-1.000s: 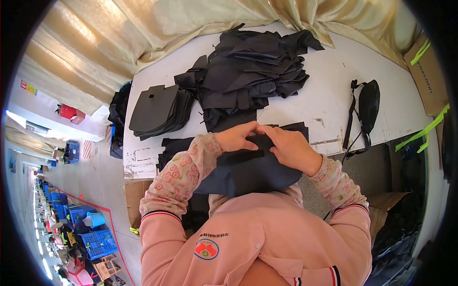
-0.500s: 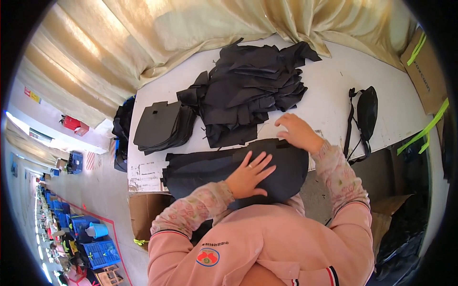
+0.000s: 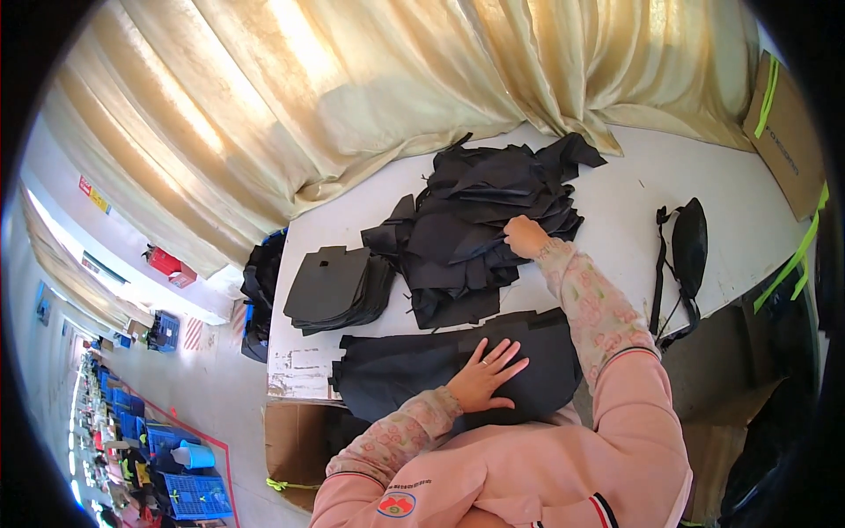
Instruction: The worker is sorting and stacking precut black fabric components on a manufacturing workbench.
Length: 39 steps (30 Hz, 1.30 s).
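Observation:
My left hand (image 3: 482, 382) lies flat, fingers spread, on a wide black fabric piece (image 3: 396, 371) along the table's near edge. The right end of that piece is rounded and hangs over the edge toward me. My right hand (image 3: 527, 238) is at the right side of a loose heap of black fabric pieces (image 3: 453, 224), fingers curled in on a piece of it; the fingertips are partly hidden. Left of the heap sits a neat stack of black panels (image 3: 327, 286), the top one with a small notch.
The white table (image 3: 607, 264) has a worn front-left corner. A black pouch with a strap (image 3: 691, 238) lies at its right. Curtains (image 3: 370, 114) hang behind. Cardboard boxes stand at the right (image 3: 779, 145) and below the left edge (image 3: 295, 440). Blue crates (image 3: 195, 497) are on the floor.
My right hand has moved away from me, from above the near piece to the heap, and its fingers have curled in. My left hand stays flat on the near piece. The view has tilted up.

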Motion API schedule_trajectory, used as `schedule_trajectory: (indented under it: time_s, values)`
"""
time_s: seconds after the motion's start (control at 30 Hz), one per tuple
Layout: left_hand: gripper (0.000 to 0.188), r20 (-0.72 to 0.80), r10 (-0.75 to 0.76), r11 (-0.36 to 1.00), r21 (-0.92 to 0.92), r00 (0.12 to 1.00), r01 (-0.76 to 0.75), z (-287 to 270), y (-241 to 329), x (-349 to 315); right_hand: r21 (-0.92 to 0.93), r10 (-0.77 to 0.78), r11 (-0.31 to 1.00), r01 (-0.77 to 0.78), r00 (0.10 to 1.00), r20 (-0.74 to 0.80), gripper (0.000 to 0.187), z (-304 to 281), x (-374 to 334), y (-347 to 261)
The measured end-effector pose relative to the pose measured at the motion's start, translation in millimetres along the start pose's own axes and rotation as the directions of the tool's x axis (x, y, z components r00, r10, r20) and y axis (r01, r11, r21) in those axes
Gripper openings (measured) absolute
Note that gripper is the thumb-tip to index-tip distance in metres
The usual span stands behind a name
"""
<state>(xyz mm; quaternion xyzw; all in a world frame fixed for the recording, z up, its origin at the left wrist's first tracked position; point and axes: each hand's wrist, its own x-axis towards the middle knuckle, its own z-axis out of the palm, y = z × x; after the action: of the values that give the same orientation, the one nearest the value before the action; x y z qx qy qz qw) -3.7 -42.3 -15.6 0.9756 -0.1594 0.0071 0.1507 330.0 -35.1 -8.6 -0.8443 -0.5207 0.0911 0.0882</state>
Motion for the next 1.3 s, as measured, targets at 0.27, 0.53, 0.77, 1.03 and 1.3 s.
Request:
schedule_trajectory:
  time_s: [0.27,0.53,0.77,1.03,1.3]
  values:
    - [0.076,-0.566,-0.306,0.917,-0.39,0.765,0.078,-29,-23,0,0.475,-0.264,0.694,0.541,0.805,-0.531,0.018,-102,-88,-88]
    - [0.051,-0.848,-0.306,0.949,-0.307,0.433,0.07,-134,-44,40,0.867,-0.416,0.196,0.458,0.84,-0.35,0.023,-159,-130,-142]
    - [0.015,-0.847,-0.378,0.88,-0.455,0.373,-0.14,-207,-28,30,0.332,-0.363,0.507,0.795,0.546,-0.755,0.064,-185,-152,-162]
    - [0.016,-0.843,-0.385,0.864,-0.472,0.374,-0.175,-254,-15,7,0.225,-0.263,0.543,0.809,0.419,-0.869,0.048,-211,-166,-175]
    - [0.058,-0.942,-0.111,0.969,-0.032,0.316,0.245,-244,-34,5,0.186,-0.282,0.627,0.756,0.443,-0.851,0.033,-212,-152,-170]
